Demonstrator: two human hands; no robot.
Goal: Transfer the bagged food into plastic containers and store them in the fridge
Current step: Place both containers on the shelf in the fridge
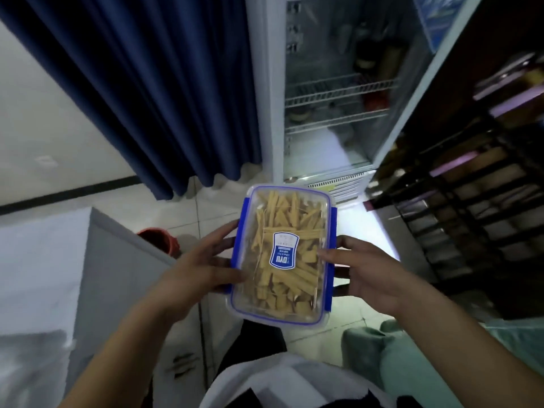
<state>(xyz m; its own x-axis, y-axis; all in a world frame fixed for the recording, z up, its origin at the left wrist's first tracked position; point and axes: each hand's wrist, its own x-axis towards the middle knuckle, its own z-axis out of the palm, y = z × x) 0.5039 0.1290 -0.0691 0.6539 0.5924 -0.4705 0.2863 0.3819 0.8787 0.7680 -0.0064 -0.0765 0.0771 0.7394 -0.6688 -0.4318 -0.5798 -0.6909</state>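
Note:
A clear plastic container (282,254) with a blue-clipped lid is full of yellow stick-shaped food and carries a blue label on top. I hold it level in front of me at waist height. My left hand (203,266) grips its left long side, thumb on the lid. My right hand (359,266) grips its right long side, thumb on the lid edge. Ahead stands the fridge (332,92), a glass-fronted white cabinet with wire shelves and several jars and bottles inside; whether its door is open I cannot tell.
A dark blue curtain (153,92) hangs left of the fridge. A white cabinet (59,275) stands at my left, with a red bucket (160,240) behind it. A dark rack of goods (471,187) lines the right. Tiled floor lies between me and the fridge.

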